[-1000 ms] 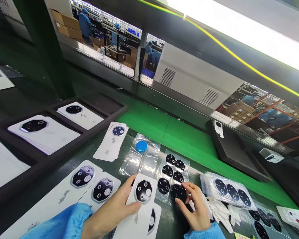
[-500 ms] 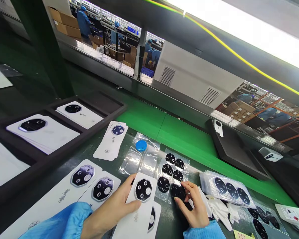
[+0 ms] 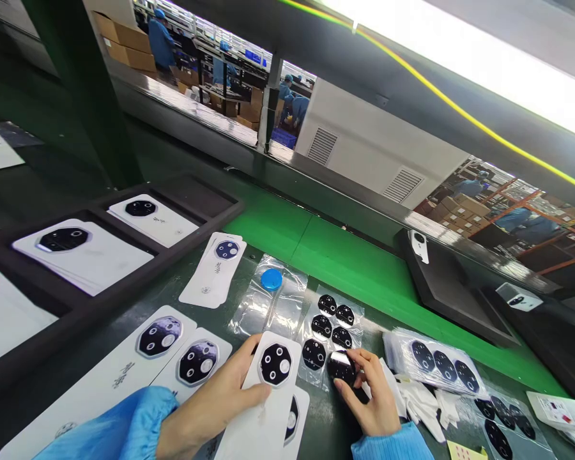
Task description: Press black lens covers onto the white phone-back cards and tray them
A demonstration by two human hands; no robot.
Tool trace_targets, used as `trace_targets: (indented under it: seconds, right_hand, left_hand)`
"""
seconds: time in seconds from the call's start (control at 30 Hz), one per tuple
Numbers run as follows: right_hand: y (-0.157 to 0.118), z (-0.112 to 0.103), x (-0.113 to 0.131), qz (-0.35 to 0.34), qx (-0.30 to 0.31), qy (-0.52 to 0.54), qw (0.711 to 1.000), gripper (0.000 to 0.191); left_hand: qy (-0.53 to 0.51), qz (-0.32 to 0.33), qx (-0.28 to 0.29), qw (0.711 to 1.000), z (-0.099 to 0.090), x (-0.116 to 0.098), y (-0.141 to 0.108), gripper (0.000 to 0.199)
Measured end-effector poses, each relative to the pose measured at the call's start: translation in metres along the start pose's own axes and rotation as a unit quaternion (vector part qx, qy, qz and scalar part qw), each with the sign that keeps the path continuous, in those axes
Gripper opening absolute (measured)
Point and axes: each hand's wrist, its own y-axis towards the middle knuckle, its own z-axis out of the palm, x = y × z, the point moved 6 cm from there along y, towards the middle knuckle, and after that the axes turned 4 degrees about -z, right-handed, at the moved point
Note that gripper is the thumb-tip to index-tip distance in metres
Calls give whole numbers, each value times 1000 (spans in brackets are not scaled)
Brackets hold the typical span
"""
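Note:
My left hand (image 3: pixel 220 399) is closed around a white phone back panel (image 3: pixel 261 421) with a black octagonal camera area near its top. Beneath it, a second white panel (image 3: pixel 298 415) sticks out at the right. Thumb and fingertips of my right hand (image 3: pixel 374 393) pinch a glossy black camera lens cover (image 3: pixel 341 372) by its edge. That cover is over the lower right of a clear plastic sheet (image 3: pixel 303 322), which carries several more black covers (image 3: pixel 322 326). Left of my left hand lie large white panels (image 3: pixel 124 377) with purple-black camera areas.
Black foam trays (image 3: pixel 172 268) hold white panels at the left. A small stack of panels (image 3: pixel 215 275) and a blue disc (image 3: pixel 271 279) on clear film lie ahead. Bagged covers (image 3: pixel 441 367), white gloves (image 3: pixel 421 406) and another black tray (image 3: pixel 455 287) are to the right.
The black lens cover in my right hand has tilted slightly and now reflects a bright patch of light. My left hand and the panel have hardly moved.

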Motion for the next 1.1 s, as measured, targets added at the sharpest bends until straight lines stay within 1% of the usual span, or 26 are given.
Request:
trace_targets:
  seconds: [0.3,0.43,0.53,0.6,0.67,0.73,0.87,0.97,1.1]
  right_hand:
    - [0,1,0,-5,-9,5,1000,29]
    - [2,0,3,-13,3,-7,1000,28]
    - [6,-5,13,-28,13,-41,999,27]
    - [9,-9,25,-32,17,-60,998,28]
    - [12,-9,41,-27,30,-55,998,30]
    - [15,-4,59,-32,59,-29,997,32]
    - [19,19,93,-92,131,22,987,42]
    - [19,33,101,-112,140,39,983,43]
    - [17,42,101,-115,146,40,982,45]
  left_hand:
    - [-17,-5,1,1000,2,-2,-2,88]
    - [-21,-1,4,1000,2,-2,-2,86]
    - [-19,-1,3,1000,1,-1,-2,83]
    - [-16,-5,16,1000,2,1,-2,83]
    - [-13,-5,30,999,4,2,-3,83]
    - [-9,5,41,999,6,2,-4,83]
    - [13,28,76,997,12,4,-5,78]
    - [16,28,88,996,13,10,-3,78]
    - [-2,30,93,995,12,17,1,78]
